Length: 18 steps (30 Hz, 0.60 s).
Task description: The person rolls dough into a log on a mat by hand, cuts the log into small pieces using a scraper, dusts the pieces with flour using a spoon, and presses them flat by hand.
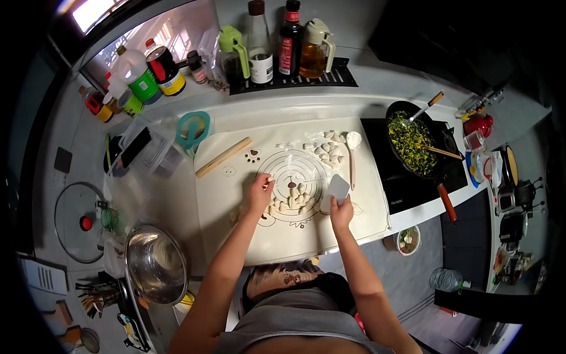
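Dough pieces (pixel 283 206) on a printed mat (pixel 217 192), with a scraper (pixel 338 186) in the right hand (pixel 341 213)

The left hand (pixel 260 193) is over the mat's middle, thumb and fingers pressed together, pinching a small pale piece (pixel 270 179) that looks like dough. The right hand, closer to the mat's right edge, is closed around the near end of the flat white scraper; whether the blade touches the mat I cannot tell.

Between and below the hands, the dough pieces lie in a loose band toward the mat's near edge. A second cluster (pixel 331 154) sits near its far right corner, just beside a wooden-handled scoop (pixel 353 170) holding white powder. A rolling pin (pixel 224 157) lies slanted near the far left corner.

Past the mat's right edge, a black cooktop (pixel 372 171) carries a pan (pixel 405 105) of chopped green-and-yellow mixture (pixel 410 141). Toward the near left part of the worktop (pixel 183 203) is a shiny metal bowl (pixel 141 274). Bottles (pixel 289 44) stand beyond the worktop's far edge.
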Each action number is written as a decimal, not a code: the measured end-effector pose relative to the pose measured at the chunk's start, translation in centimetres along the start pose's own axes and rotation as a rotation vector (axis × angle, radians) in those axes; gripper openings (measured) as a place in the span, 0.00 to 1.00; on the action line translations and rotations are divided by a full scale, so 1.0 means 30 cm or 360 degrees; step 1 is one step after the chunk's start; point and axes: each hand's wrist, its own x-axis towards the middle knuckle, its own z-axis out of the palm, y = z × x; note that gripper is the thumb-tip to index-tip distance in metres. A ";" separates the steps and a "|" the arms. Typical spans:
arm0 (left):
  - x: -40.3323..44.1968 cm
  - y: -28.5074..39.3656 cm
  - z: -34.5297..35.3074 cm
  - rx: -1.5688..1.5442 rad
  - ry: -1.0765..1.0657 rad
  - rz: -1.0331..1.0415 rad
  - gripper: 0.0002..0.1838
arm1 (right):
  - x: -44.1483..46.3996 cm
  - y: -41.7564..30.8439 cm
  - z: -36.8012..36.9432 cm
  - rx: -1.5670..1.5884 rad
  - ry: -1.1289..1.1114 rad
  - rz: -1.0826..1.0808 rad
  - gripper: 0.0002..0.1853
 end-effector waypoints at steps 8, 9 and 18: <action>0.106 0.112 0.154 0.0253 -0.0117 0.0214 0.20 | 0.098 0.218 0.002 0.0762 0.0345 0.0533 0.25; 0.111 0.103 0.172 0.0337 -0.0128 0.0202 0.23 | 0.107 0.254 0.007 0.0898 0.0402 0.0586 0.25; -0.157 0.029 -0.131 0.1088 0.0582 0.0482 0.15 | 0.190 0.358 -0.063 0.0646 0.0349 0.0978 0.24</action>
